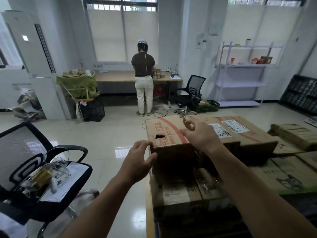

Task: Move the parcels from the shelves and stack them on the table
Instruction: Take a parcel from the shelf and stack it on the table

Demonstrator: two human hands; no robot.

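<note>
A large brown cardboard parcel (171, 133) with red print and a white label lies on top of other parcels (181, 194) stacked on the table (148, 212). My left hand (137, 164) is at the parcel's near left corner, fingers spread and relaxed, thumb by the front face; I cannot tell if it touches. My right hand (199, 134) hovers over the parcel's top with fingers loosely curled and nothing in them. A pale metal shelf unit (243, 85) stands at the back right with a few small items on its upper levels.
More flat cardboard boxes (295, 134) lie to the right of the stack. An office chair (42, 169) loaded with cables and papers stands close on my left. A person (143, 79) stands at the far desk (116, 76), with another chair (190, 95) beside it.
</note>
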